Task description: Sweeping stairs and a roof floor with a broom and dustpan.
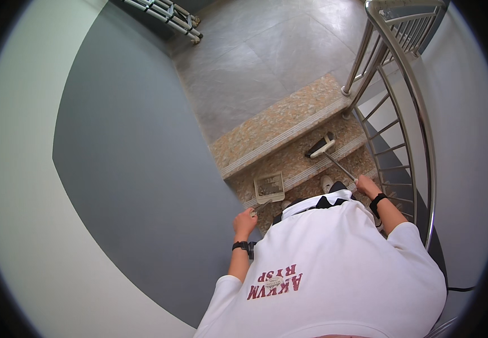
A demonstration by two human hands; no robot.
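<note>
My left hand [245, 222] is closed on the handle of a light-coloured dustpan [269, 197], which lies on the stone stairs close to the grey wall, with dark debris in its pan. My right hand [367, 186] grips the handle end of a broom [323, 149]. Its pale head and dark bristles rest on the step just below the top one, near the railing side. Both wrists wear black bands. The speckled stone step [282, 122] with ribbed edging lies beyond the broom and the dustpan.
A metal stair railing [409, 80] curves down the right side. The grey and white wall [142, 160] bounds the left. Past the top step is a grey tiled landing [261, 55], with a folded metal ladder [170, 17] by the wall. My shoe [326, 183] is on a lower step.
</note>
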